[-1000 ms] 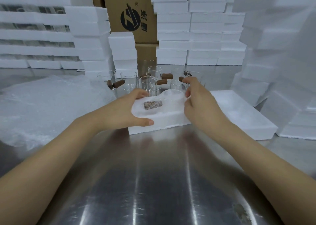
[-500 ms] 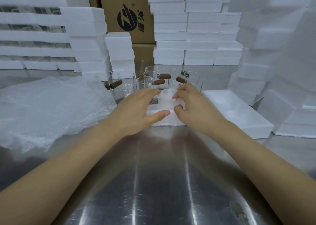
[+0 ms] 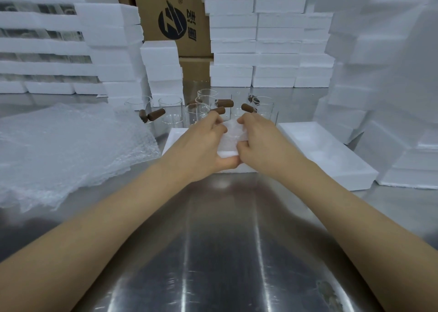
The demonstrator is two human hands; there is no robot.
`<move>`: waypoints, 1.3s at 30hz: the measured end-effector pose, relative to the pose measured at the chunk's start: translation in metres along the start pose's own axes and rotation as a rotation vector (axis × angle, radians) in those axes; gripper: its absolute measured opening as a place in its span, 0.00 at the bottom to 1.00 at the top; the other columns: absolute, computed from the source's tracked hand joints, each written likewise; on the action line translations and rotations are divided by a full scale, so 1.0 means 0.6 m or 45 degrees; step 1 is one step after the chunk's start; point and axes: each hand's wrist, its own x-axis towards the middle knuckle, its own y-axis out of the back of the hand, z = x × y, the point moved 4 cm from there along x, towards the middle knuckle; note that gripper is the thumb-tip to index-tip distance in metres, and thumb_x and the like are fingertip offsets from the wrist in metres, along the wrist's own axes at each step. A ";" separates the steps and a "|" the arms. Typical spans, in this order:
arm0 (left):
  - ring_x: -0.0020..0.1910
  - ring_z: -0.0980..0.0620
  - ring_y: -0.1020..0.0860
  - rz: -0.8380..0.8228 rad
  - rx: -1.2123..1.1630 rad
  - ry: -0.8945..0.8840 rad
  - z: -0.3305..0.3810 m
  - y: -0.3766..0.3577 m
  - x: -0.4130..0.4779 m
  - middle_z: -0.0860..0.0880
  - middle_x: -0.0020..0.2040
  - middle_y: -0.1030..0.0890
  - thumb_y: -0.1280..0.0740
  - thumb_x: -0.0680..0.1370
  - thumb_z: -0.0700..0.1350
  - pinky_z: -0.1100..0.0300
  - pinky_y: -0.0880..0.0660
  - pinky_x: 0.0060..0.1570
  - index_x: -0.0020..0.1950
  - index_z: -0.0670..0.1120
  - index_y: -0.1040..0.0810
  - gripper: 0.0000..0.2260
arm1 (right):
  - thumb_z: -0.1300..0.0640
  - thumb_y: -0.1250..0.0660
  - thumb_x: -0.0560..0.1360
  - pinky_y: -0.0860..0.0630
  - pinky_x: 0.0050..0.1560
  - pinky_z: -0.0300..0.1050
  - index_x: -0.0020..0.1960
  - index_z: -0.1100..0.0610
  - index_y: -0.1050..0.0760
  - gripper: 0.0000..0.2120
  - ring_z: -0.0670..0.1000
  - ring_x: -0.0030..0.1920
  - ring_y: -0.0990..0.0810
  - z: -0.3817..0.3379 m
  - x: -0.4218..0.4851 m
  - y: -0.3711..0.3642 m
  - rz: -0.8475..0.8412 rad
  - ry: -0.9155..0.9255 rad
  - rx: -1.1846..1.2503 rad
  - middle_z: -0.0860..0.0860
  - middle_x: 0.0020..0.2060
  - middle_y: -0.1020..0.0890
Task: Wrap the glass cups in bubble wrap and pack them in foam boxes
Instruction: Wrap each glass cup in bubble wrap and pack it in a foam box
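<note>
Head view. Both hands meet over the wrapped bundle (image 3: 231, 138), which sits on the open foam box (image 3: 174, 137) at table centre.

Change vs. 1.0 s ago: the hands were then apart at the bundle's two ends, w/ a brown handle showing through the wrap. They have since closed in until the thumbs nearly touch at the near edge. That handle is no longer seen, and most of the box is now hidden under the hands.

L hand (image 3: 201, 146): fingers curled over the bundle's far-left top, thumb tucked under its near edge, gripping it. R hand (image 3: 263, 143): fingers bent onto the right side, thumb pinching the near corner. Neither hand is spread flat.

Counts:
- wrapped bundle: 1.
- Foam boxes lying open on the table: 2. The second foam box (image 3: 327, 155) lies just right of the first.
- Glass cups (image 3: 171, 103): approx. 8, standing in a cluster just beyond the box. The exact no. is unclear, since the clear walls overlap.
- Brown handles (image 3: 156, 114): 6 plainly seen.
- Bubble wrap sheets (image 3: 66, 146): 1 loose pile at left. Sheet no. cannot be told.
- Carton (image 3: 170, 18): 1 printed one, far centre.
- Foam stacks (image 3: 256, 39): several at far left, far centre and right.

All rest on the steel table (image 3: 225, 240).
</note>
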 end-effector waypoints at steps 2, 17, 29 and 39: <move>0.43 0.47 0.26 0.010 0.014 -0.001 -0.001 0.000 -0.003 0.43 0.51 0.27 0.28 0.69 0.57 0.59 0.30 0.46 0.57 0.35 0.21 0.27 | 0.66 0.41 0.72 0.32 0.53 0.45 0.61 0.65 0.31 0.17 0.58 0.57 0.28 0.004 0.000 -0.001 0.021 -0.011 0.007 0.59 0.60 0.27; 0.59 0.51 0.26 -0.098 0.022 -0.043 -0.001 -0.004 -0.002 0.54 0.63 0.23 0.38 0.74 0.62 0.57 0.30 0.54 0.67 0.52 0.28 0.25 | 0.66 0.41 0.73 0.32 0.49 0.48 0.60 0.64 0.31 0.15 0.58 0.54 0.27 0.004 -0.003 0.001 0.027 0.034 0.006 0.59 0.57 0.25; 0.51 0.49 0.28 -0.145 0.136 -0.080 0.003 -0.004 0.003 0.52 0.51 0.23 0.38 0.72 0.61 0.56 0.33 0.44 0.55 0.48 0.25 0.20 | 0.66 0.41 0.72 0.31 0.53 0.46 0.67 0.61 0.33 0.23 0.58 0.57 0.26 0.009 -0.005 -0.003 0.082 0.121 0.053 0.59 0.58 0.24; 0.61 0.60 0.30 -0.139 -0.219 0.194 -0.042 0.011 -0.018 0.60 0.68 0.31 0.40 0.65 0.74 0.58 0.30 0.59 0.72 0.59 0.35 0.38 | 0.66 0.39 0.72 0.31 0.48 0.41 0.59 0.60 0.26 0.16 0.49 0.47 0.27 0.030 -0.004 0.018 0.223 0.061 0.103 0.51 0.47 0.25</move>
